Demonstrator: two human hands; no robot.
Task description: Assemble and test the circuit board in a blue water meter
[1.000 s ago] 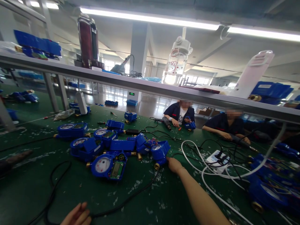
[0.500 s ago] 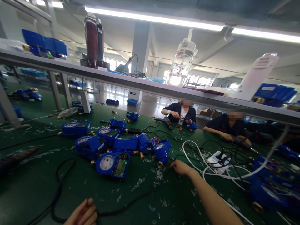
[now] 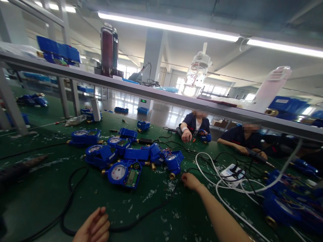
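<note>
A black cable [image 3: 151, 210] runs across the green table between my two hands. My left hand [image 3: 94, 226], at the bottom edge, is closed, fingers curled around the cable, which comes out on both sides. Farther forward, my right hand [image 3: 191, 182] is closed in a pinch where the cable reaches its fingertips; the exact grip is partly hidden. Just left of that hand sits a blue water meter [image 3: 174, 161] with a brass fitting and exposed wires. Another meter [image 3: 124, 174], with a round dial and a small display, lies in front of a cluster of several more.
A white power strip [image 3: 232, 175] with looping white cords lies to the right, beside more blue meters [image 3: 282, 210]. A dark tool [image 3: 22, 169] rests at left. The overhead shelf [image 3: 141, 88] carries bottles. Two co-workers [image 3: 196, 126] sit across the table.
The view has shifted slightly. The cable stretch near my right hand shows more clearly, bending up toward it. A co-worker's hand has moved forward and down over the table.
</note>
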